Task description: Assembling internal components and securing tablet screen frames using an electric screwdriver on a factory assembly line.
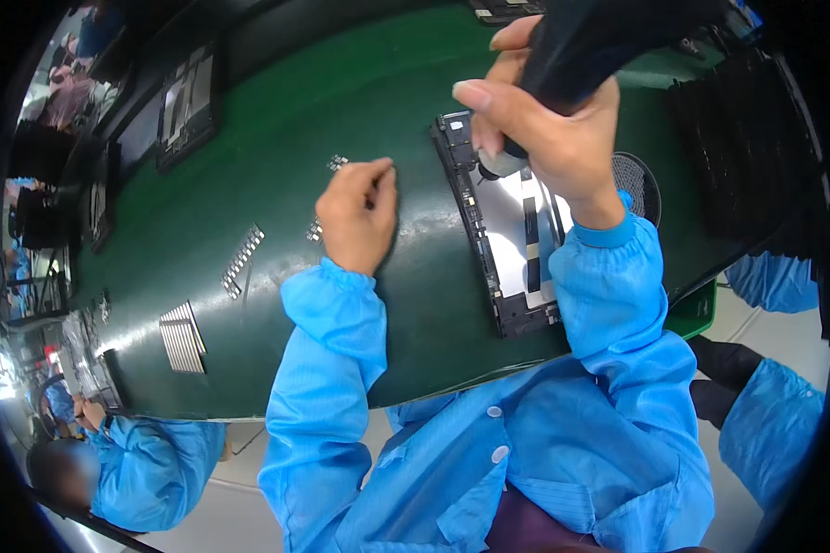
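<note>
My right hand (558,134) is wrapped round a black electric screwdriver (572,55) with a pale, rounded nose. Its tip points down at the left edge of an opened flat device, seemingly a tablet (500,235), with a black frame and a silvery inside. Part of the device is hidden under my right forearm and hand. My left hand (355,217) rests low over the green table, its fingers curled together. What they hold, if anything, is hidden. Small metal pieces on a strip (338,162) show beside and partly beneath this hand.
On the green table (415,304) lie a strip of small parts (242,262) and a striped strip bundle (183,338). A round mesh-topped container (636,189) stands right of the device. Black stacked parts (733,157) fill the right side. A co-worker's blue sleeve (152,470) is at lower left.
</note>
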Demonstrator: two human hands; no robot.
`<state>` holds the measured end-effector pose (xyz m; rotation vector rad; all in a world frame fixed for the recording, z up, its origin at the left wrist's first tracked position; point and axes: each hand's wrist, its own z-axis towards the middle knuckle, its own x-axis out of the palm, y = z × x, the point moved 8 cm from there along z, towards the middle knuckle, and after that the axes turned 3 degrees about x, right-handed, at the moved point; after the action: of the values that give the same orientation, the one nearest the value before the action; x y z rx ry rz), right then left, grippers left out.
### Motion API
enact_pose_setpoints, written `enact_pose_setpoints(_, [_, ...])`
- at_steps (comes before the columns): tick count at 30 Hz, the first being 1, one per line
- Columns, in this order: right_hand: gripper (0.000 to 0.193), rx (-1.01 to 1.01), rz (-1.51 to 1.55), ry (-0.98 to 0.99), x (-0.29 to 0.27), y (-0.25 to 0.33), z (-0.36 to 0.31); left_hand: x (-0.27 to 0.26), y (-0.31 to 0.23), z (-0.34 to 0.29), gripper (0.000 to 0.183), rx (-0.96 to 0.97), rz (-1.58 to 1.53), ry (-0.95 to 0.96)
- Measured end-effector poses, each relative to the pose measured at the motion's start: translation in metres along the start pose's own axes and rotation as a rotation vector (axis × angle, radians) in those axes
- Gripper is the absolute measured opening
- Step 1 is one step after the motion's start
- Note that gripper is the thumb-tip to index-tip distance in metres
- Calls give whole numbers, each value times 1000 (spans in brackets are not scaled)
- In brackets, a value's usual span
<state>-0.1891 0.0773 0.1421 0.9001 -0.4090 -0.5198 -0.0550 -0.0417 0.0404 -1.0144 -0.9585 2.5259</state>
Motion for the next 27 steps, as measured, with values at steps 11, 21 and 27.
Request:
enact_pose_setpoints(11, [31, 142, -106, -26, 17, -32, 0, -12, 12, 1, 12, -63, -12, -97])
enact_pose_setpoints(21, [33, 177, -132, 53, 22, -39, -4, -10, 21, -5, 15, -245, -125, -130])
enact_pose_setpoints(27, [28, 144, -154, 39, 31, -33, -13, -9, 14, -5, 15, -149, -203, -103])
